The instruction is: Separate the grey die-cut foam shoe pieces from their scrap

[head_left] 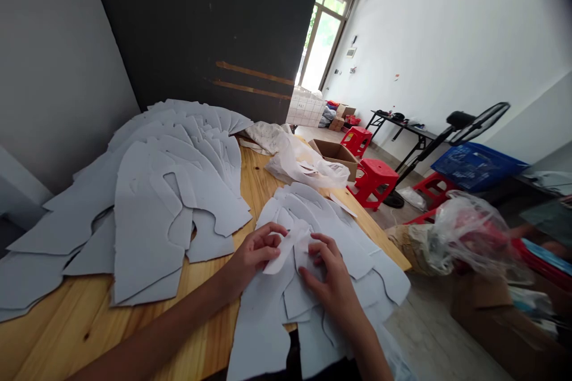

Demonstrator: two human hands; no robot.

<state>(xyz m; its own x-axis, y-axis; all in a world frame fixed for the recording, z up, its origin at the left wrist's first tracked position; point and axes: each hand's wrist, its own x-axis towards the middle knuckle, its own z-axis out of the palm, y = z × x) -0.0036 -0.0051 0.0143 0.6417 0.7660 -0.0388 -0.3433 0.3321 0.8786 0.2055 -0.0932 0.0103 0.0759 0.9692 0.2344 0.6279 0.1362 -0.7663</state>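
My left hand (261, 250) is closed, with a narrow white strip (279, 255) pinched between thumb and fingers. Beside it, my right hand (329, 268) has its thumb and fingers apart and curved, resting over a white curved cut-out piece (306, 250). Both hands are above a loose pile of white cut-out sheets (261, 315) at the near side of the table. Their edges are curved, and several overlap like a fan. A larger pile of similar cut-out sheets (147, 220) spreads over the left part of the table.
The wooden table (214, 292) runs away toward a dark panel (201, 24). A white plastic bag (308, 164) lies at its far side, beside an open cardboard box (334, 153). Red stools (378, 178), a fan (478, 125) and a blue crate (480, 164) stand to the right.
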